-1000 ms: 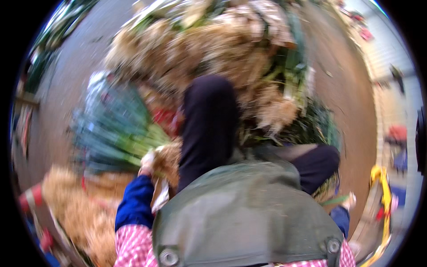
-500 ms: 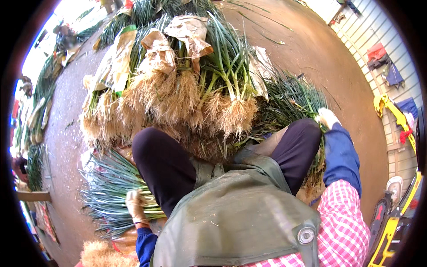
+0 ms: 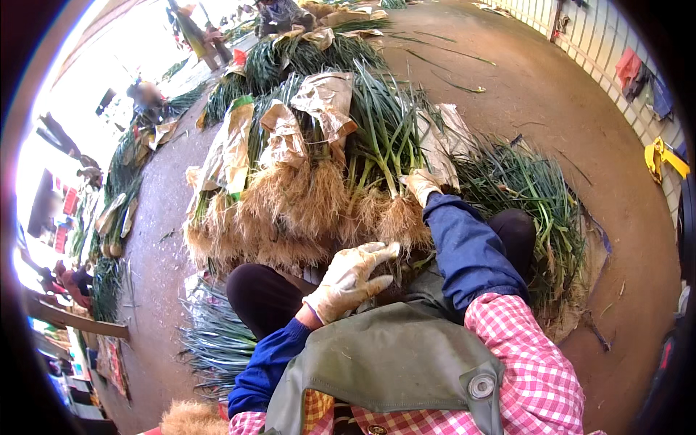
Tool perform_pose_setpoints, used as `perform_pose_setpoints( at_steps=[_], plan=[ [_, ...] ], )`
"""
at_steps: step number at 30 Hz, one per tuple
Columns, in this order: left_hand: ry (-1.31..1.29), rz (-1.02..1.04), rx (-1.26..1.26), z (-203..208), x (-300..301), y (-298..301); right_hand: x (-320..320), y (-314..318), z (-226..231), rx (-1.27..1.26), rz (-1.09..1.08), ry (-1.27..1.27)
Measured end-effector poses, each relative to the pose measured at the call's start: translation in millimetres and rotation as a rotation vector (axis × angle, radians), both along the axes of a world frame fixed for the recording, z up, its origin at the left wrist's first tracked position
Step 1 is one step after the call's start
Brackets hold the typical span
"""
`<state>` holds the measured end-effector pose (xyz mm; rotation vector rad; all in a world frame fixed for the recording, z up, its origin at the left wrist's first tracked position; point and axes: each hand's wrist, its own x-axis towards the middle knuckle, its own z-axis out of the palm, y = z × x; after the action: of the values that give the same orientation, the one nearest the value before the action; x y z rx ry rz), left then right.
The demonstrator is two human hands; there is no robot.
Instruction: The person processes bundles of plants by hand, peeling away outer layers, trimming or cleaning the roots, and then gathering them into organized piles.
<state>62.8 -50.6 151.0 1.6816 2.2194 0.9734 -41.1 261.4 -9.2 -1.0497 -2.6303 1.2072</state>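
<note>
My left hand [image 3: 349, 283], in a pale glove, is over my lap with its fingers spread and nothing in them. My right hand [image 3: 422, 185], also gloved, closes on the stalk bases of green onions [image 3: 383, 138] at the right side of the heap in front of me. Their tan, stringy roots [image 3: 407, 223] hang toward me just below that hand. More rooted bunches [image 3: 290, 196] lie to the left, partly wrapped in brown paper [image 3: 326, 101].
Loose dark green onions [image 3: 518, 196] lie by my right knee. Another bunch [image 3: 214, 333] lies beyond my left knee, with a tan root mass [image 3: 192, 419] nearer. Other people [image 3: 279, 18] are among heaps at the back. A white slatted wall [image 3: 609, 65] runs along the right.
My right hand has moved left from the loose onions to the heap's stalks. My left hand has left the bunch at the left and come over my lap, opened. The view has shifted.
</note>
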Motion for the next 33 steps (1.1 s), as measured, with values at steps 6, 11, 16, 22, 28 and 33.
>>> perform_pose_setpoints(
  at_steps=[6,11,16,22,28,33],
  plan=[
    [-0.342,0.332,0.138,-30.2,-52.6,-10.4,-4.3,3.1,37.2,-0.115,0.048,0.508],
    [0.275,0.695,0.138,-14.8,-157.0,23.8,2.1,-20.6,80.5,0.250,0.395,-0.221],
    [0.589,0.756,0.018,-47.6,-242.8,1.6,-24.6,-63.4,92.4,0.476,0.346,0.190],
    [0.525,0.804,-0.040,-78.6,-286.5,-14.4,-100.2,-106.1,113.4,0.243,0.243,0.322],
    [0.073,0.989,0.394,-80.1,-328.8,-13.7,-169.4,-143.8,88.6,-0.390,-0.111,0.569],
    [-0.119,1.514,0.375,-52.5,-368.8,-49.9,-175.3,-83.9,98.9,-0.989,-0.170,0.965]
  ],
)
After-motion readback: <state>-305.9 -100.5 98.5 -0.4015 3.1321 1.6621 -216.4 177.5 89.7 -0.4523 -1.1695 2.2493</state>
